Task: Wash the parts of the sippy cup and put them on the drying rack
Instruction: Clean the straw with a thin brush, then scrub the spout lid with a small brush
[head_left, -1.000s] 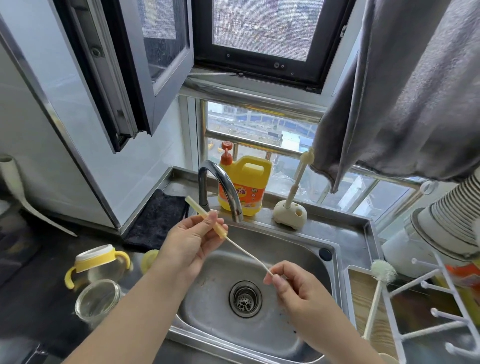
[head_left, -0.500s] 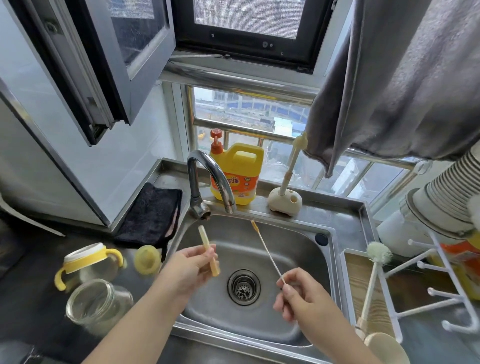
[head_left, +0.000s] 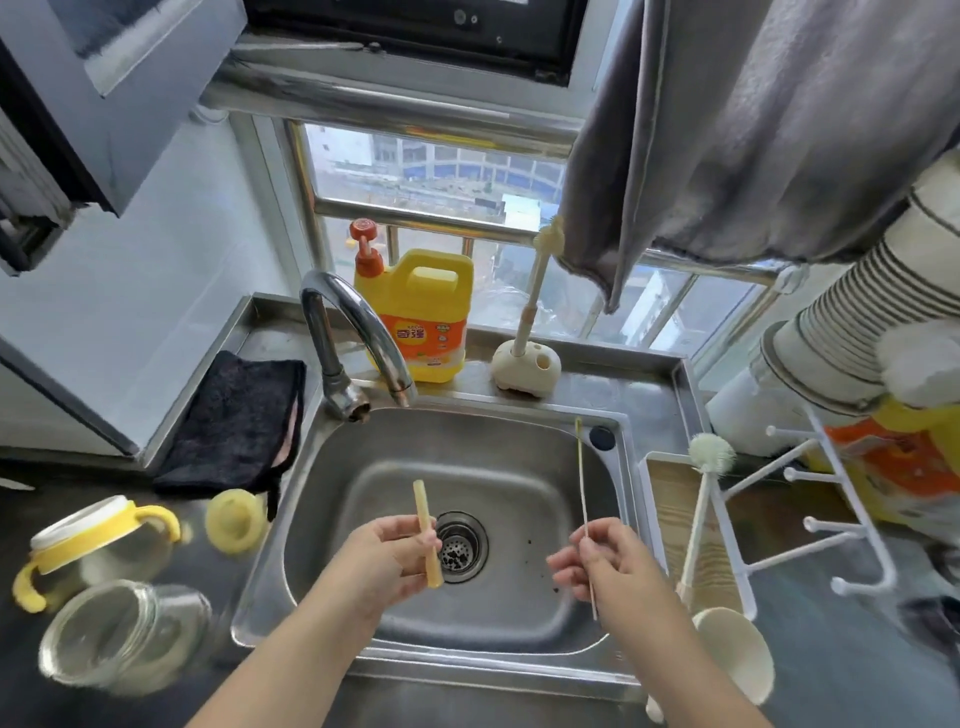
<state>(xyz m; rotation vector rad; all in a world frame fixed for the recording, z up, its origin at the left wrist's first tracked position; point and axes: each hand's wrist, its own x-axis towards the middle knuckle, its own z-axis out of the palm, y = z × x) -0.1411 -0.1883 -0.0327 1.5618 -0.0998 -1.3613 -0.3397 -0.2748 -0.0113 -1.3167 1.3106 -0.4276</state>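
Landmark: sink (head_left: 524, 431). Far left of sink on dark counter: clear cup body (head_left: 122, 636) lying on its side, yellow-handled lid (head_left: 88, 540) just behind it. Small yellow cap (head_left: 235, 519) nearer sink's left rim, black cloth (head_left: 236, 421) behind that. Faucet (head_left: 353, 338) at sink's back left corner, spout over basin. Yellow soap jug (head_left: 418, 317) and brush holder (head_left: 525, 364) on ledge behind sink. Over basin, left of drain (head_left: 460, 545): left hand (head_left: 387, 558), fingers curled, pinching yellow straw (head_left: 427, 530), straw near upright. Right of drain: right hand (head_left: 605, 564), thumb and fingers pinching thin straw brush (head_left: 583, 493), also upright, well apart from straw. Right of sink: drying rack (head_left: 821, 519) with white pegs, bottle brush (head_left: 701, 499) leaning in its tray, pale cup (head_left: 732, 654) at near end.
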